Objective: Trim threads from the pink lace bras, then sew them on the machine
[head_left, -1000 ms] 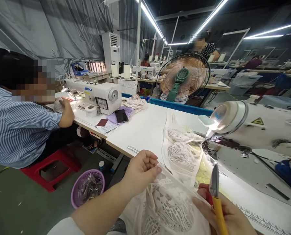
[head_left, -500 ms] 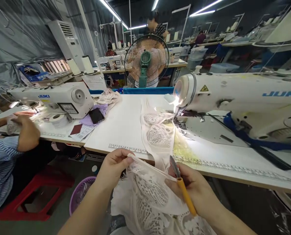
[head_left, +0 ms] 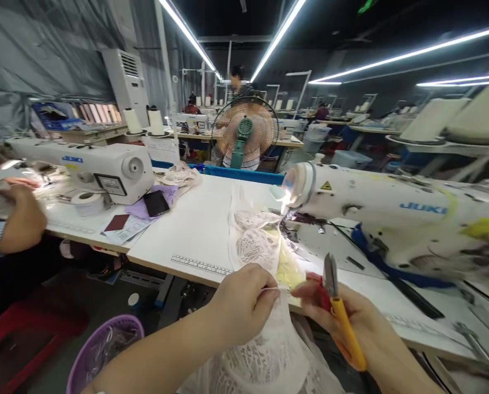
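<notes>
My left hand is closed in a pinch on the band edge of a pale lace bra, which hangs down in front of me over the table's edge. A thin strip or thread stretches from my fingertips. In my right hand are scissors with an orange handle, blades pointing up; something red shows between the fingers beside them. My right fingertips are just right of the bra's edge; whether they touch it I cannot tell. Another lace section lies on the table, reaching to the sewing machine.
A second sewing machine stands at the left, with a co-worker's hand by it. A phone lies on purple cloth. Below are a purple basket and a red stool. A fan stands behind the table.
My view has tilted up and shifted right. My left hand has moved right along the bra's edge. My right hand has come away from the fabric, scissors still in it.
</notes>
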A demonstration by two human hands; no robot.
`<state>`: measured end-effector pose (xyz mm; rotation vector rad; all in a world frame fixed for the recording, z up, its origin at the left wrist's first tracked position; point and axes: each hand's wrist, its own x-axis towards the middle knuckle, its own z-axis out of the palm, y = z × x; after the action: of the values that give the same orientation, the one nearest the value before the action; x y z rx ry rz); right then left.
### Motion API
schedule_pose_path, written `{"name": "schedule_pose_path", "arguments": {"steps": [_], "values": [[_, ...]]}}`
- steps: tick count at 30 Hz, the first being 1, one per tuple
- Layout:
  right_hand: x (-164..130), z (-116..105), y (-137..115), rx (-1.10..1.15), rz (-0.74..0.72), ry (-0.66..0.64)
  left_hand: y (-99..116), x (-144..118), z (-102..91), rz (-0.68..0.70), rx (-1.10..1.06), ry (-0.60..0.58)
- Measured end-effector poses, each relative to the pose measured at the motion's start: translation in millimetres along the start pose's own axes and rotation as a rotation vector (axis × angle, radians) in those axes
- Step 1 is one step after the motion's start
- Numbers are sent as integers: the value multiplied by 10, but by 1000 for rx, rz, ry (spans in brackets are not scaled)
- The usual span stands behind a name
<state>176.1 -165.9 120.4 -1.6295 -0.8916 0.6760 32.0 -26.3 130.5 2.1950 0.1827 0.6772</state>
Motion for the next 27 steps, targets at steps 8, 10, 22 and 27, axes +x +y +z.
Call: {"name": "schedule_pose_path", "arguments": {"steps": [8, 10, 22, 27], "values": [[161, 25, -223, 88, -120, -191, 65, 24, 52, -35, 85, -76], [182, 41, -217, 103, -117, -215, 67, 13, 56, -72, 93, -81], [159, 116, -129, -181, -288, -105, 61, 29, 43, -404, -284, -155], [160, 160, 4, -284, -408, -61, -21, -19, 120, -352, -273, -53]]}}
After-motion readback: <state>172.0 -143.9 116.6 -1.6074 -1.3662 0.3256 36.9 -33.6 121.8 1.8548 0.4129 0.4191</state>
